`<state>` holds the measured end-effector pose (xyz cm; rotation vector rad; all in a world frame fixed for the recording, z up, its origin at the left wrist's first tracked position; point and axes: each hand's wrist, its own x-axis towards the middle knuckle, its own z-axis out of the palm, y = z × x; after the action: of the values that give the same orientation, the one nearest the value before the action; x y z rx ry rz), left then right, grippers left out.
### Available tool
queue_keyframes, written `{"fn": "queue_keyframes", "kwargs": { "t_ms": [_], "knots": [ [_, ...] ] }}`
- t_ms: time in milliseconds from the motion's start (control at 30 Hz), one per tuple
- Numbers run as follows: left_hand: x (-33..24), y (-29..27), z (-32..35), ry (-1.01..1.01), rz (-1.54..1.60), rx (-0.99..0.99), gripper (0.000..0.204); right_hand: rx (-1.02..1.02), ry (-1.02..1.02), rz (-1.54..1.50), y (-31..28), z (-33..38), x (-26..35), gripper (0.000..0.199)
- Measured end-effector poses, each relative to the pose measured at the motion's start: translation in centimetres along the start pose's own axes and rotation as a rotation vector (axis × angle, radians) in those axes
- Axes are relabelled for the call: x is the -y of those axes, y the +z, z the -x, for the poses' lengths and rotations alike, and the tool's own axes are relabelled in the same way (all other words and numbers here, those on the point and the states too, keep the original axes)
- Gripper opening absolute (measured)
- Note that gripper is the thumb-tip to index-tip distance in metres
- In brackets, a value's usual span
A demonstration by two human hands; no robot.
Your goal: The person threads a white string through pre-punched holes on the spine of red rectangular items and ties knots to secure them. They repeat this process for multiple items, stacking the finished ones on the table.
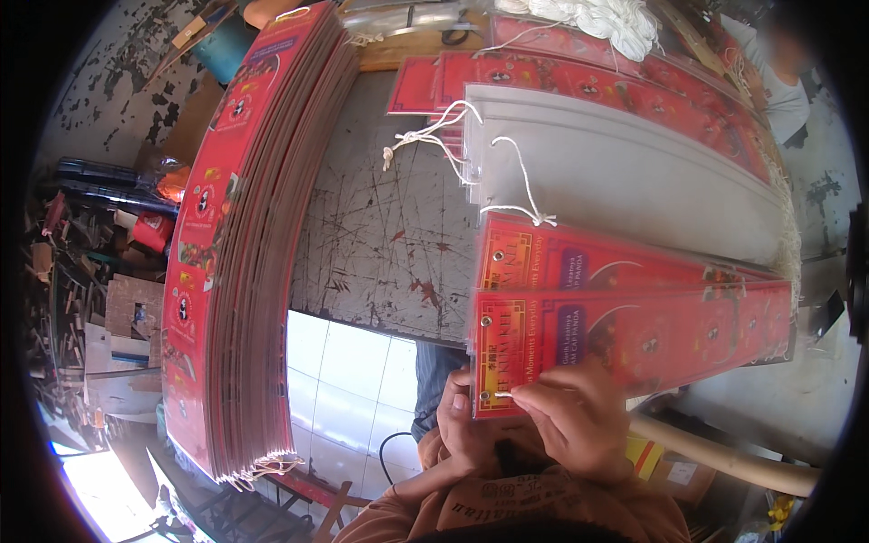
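A long red printed panel (634,339) with metal eyelets at its left end lies in front of me, its near corner toward my body. My left hand (455,421) is closed on that corner, thumb along the edge. My right hand (584,421) pinches a short white cord (503,395) at the eyelet nearest me. Whether the cord runs through the hole underneath is hidden. Just beyond lies another red panel (543,249), partly covered. Past it is a stack of panels with plain grey backs up (625,163), knotted white cords (425,136) hanging from their left ends.
A tall stack of red panels (240,226) stands at the left. Between the stacks shows a scratched grey tabletop (380,208). At the back lie more red panels (579,81) and a bundle of white cord (606,23). Another person (769,81) is at the far right.
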<state>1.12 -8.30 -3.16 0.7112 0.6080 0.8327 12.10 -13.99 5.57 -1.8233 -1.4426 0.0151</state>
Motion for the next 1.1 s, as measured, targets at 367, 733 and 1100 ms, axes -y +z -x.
{"fn": "queue_keyframes", "kwargs": {
  "t_ms": [367, 733, 1100],
  "knots": [
    [-0.3, 0.2, -0.6, 0.026, 0.015, 0.013, 0.035, 0.138, -0.091, 0.088, 0.1, -0.4, 0.0, 0.03],
    [0.5, -1.9, -0.3, -0.055, -0.081, 0.084, 0.04, 0.159, -0.104, 0.108, 0.6, -0.7, 0.4, 0.025],
    [0.5, -1.8, 0.0, -0.065, 0.192, 0.177, 0.028, 0.221, -0.094, 0.143, 1.6, -0.7, 0.4, 0.013]
  ]
}}
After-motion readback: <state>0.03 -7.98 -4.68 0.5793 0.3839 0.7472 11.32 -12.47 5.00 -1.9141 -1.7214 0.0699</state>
